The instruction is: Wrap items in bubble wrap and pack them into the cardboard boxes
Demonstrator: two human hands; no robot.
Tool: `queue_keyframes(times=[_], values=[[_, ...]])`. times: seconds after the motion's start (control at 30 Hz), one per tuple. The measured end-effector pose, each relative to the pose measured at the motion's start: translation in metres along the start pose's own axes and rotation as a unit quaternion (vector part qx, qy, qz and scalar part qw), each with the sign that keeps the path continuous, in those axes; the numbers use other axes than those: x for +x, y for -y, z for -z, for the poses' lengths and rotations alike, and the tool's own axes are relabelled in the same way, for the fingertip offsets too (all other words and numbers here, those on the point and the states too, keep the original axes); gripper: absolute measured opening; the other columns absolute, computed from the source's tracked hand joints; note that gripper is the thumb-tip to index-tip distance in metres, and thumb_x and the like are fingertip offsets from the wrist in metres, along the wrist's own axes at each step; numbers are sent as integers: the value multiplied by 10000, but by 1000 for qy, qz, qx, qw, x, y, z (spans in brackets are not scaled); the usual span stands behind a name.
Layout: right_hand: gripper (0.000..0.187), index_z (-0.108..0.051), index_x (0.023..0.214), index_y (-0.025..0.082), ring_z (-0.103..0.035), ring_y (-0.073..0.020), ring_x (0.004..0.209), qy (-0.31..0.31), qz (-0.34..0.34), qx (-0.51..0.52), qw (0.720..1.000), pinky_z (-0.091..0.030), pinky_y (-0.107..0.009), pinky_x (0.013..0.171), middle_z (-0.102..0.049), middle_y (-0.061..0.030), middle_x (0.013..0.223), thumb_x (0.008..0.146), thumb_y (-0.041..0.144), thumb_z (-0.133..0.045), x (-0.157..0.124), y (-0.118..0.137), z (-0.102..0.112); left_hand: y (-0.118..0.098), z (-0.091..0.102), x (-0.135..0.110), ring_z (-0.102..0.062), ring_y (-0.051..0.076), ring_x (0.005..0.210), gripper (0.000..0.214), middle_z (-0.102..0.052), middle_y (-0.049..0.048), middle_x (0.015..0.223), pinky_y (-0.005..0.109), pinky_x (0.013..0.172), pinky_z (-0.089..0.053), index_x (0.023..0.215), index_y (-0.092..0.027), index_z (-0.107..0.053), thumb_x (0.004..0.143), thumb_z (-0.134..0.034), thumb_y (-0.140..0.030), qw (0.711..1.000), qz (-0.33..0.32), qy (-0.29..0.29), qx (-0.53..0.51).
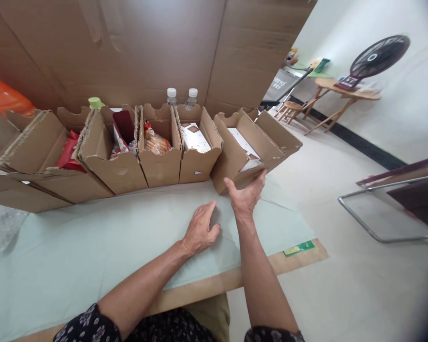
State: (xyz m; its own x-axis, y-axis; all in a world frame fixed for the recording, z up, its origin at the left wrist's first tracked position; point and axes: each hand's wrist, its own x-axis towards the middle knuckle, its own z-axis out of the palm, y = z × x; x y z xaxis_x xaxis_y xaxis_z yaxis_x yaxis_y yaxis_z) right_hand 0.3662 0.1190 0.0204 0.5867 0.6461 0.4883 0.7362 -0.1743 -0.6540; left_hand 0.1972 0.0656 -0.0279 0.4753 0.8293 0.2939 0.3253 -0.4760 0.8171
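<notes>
My right hand (246, 197) is at the lower front of a cardboard box (231, 164), thumb on one side and fingers round the other. This box stands at an angle, a small gap apart from the row, with a white carton (243, 145) inside. Over the pale green tablecloth (135, 232), my left hand (200, 228) is empty, with thumb and fingers apart. Left of the angled box, the neighbouring cardboard box (196, 166) contains a white and brown carton (195, 137). A bag of biscuits (156, 142) lies in the box beyond it.
More boxes hold a red packet (70, 152) and a dark red package (123, 130). Clear bottles (191, 99) stand behind the row, before a large cardboard panel (146, 52). Right of the table edge are a metal-framed chair (364, 228) and, further back, a fan (378, 57) on a wooden table.
</notes>
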Motion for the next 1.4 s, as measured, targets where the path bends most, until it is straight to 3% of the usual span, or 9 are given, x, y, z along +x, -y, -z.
queue_keyframes(times=[0.1, 0.23, 0.3, 0.87, 0.97, 1.1, 1.2, 1.3, 1.4], values=[[1072, -274, 1597, 164, -348, -445, 1509, 8, 17, -18, 1000, -359, -690, 1143, -365, -286, 1615, 772, 658, -750, -3, 0, 4, -1, -1, 0, -580, 363, 1346, 697, -627, 228, 1430, 610, 1146, -467, 1526, -90, -434, 845, -540, -201, 1000, 0, -12, -3], [636, -508, 1420, 197, -557, -379, 1326, 52, 53, 5, 997, -441, -624, 1085, -553, -217, 1443, 880, 511, -632, -29, -2, 12, 0, -2, 0, -596, 345, 1323, 706, -657, 187, 1394, 579, 1154, -469, 1507, -133, -464, 812, -566, -190, 1000, 0, -21, -8], [558, -540, 1377, 194, -594, -357, 1270, 72, 63, 18, 995, -456, -601, 1073, -585, -206, 1397, 883, 447, -598, -34, 2, 9, 0, -2, 0, -594, 348, 1323, 704, -654, 193, 1394, 580, 1161, -462, 1501, -124, -470, 807, -568, -189, 1000, -1, -23, -8], [679, -513, 1469, 142, -450, -378, 1492, 149, 124, 8, 981, -434, -617, 1133, -445, -251, 1619, 867, 450, -577, -10, 1, 5, -3, 0, 2, -601, 353, 1312, 694, -659, 194, 1385, 600, 1170, -448, 1482, -122, -490, 794, -573, -172, 1000, -1, -17, -21], [616, -586, 1386, 144, -496, -392, 1452, 145, 135, 23, 980, -459, -624, 1104, -510, -249, 1570, 860, 464, -583, -8, 6, 15, -2, -1, 2, -602, 346, 1314, 693, -667, 180, 1379, 603, 1182, -437, 1488, -139, -491, 801, -575, -182, 999, 7, -18, -27], [577, -550, 1452, 198, -732, -272, 1021, 137, 130, 76, 979, -568, -487, 954, -761, -120, 1194, 927, 436, -555, 1, 48, 38, -1, -3, 1, -595, 343, 1332, 690, -669, 169, 1396, 612, 1238, -370, 1480, -153, -512, 797, -596, -203, 999, 23, -20, -41], [677, -388, 1602, 237, -723, -206, 831, 231, 157, 30, 960, -561, -363, 872, -789, -17, 981, 948, 330, -535, 18, 100, 38, -2, -4, 1, -600, 349, 1323, 681, -679, 172, 1378, 614, 1238, -366, 1451, -149, -543, 774, -606, -189, 998, 39, -23, -50], [547, -569, 1472, 237, -726, -254, 901, 312, 193, -107, 924, -510, -345, 833, -804, -54, 969, 925, 249, -547, 37, 140, 24, -5, -1, 4, -613, 347, 1308, 658, -679, 180, 1370, 590, 1206, -415, 1415, -144, -566, 760, -607, -181, 995, 63, -38, -61], [322, -734, 1179, 207, -727, -284, 909, 307, 189, -144, 922, -468, -337, 769, -805, -123, 980, 948, 251, -514, 37, 151, 24, -13, 10, 5, -609, 341, 1320, 647, -638, 204, 1420, 549, 1113, -508, 1436, -137, -524, 796, -590, -202, 989, 99, -80, -75]])
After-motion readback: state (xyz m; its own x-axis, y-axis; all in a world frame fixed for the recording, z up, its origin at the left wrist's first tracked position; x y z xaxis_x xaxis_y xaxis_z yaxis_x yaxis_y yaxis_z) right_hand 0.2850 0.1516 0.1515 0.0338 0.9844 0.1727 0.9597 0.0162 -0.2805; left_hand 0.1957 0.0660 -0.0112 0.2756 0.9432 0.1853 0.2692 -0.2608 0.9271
